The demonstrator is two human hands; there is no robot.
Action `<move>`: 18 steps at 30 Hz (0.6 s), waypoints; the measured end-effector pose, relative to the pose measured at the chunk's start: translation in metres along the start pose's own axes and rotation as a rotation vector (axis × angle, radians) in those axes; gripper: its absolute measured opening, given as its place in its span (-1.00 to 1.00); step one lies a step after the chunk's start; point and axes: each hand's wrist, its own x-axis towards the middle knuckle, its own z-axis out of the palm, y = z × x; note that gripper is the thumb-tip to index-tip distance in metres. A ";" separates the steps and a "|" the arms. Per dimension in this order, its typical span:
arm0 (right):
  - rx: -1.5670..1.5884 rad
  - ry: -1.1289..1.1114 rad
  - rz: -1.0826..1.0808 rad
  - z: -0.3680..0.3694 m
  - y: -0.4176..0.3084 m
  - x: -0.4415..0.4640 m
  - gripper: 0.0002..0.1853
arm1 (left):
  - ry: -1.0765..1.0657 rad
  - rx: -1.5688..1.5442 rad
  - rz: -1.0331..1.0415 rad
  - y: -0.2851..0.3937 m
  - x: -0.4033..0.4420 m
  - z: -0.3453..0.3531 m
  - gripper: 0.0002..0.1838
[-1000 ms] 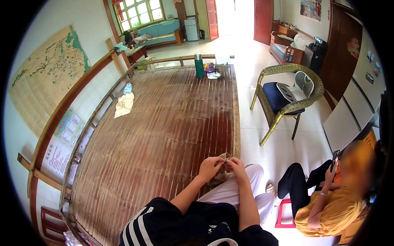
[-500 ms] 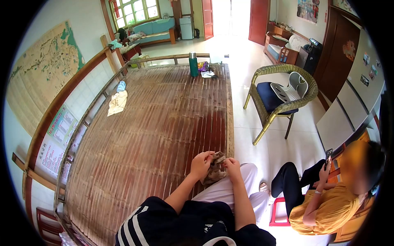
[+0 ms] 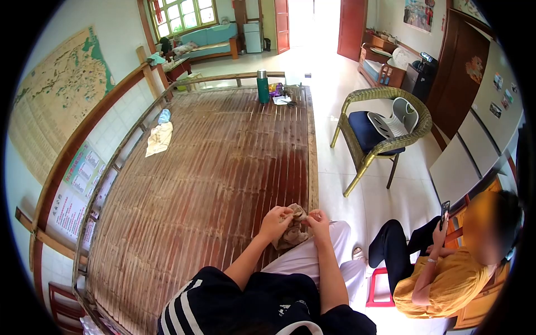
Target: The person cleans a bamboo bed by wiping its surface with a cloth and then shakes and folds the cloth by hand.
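A crumpled brownish cloth [image 3: 291, 237] lies bunched at the right edge of the slatted bamboo surface [image 3: 212, 167], beside my lap. My left hand [image 3: 274, 222] pinches its left upper part. From the other side, my right hand [image 3: 317, 219] grips the upper right part, with thumb and fingers pressed together. A small gap separates the two hands, with folds of the cloth between them.
A green bottle [image 3: 262, 87] and small items stand at the far end; a cream cloth [image 3: 159, 139] lies at the left. Right of the bamboo surface is a wicker chair [image 3: 371, 151]. A seated person [image 3: 441, 279] holds a phone [image 3: 445, 211].
My hands came apart from their pinch together and now hold the cloth at two sides. The view has shifted, so the room's objects appear slightly further left.
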 end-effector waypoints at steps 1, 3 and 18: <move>-0.010 -0.058 0.010 0.000 0.000 -0.001 -0.94 | -0.070 -0.014 0.011 0.001 -0.001 0.002 -0.72; -0.017 -0.113 0.014 -0.003 0.002 0.001 -0.89 | -0.099 -0.058 0.027 -0.003 -0.003 0.010 -0.69; -0.184 -0.317 0.048 -0.002 0.008 0.002 -0.85 | -0.328 -0.116 0.057 0.001 -0.005 0.011 -0.64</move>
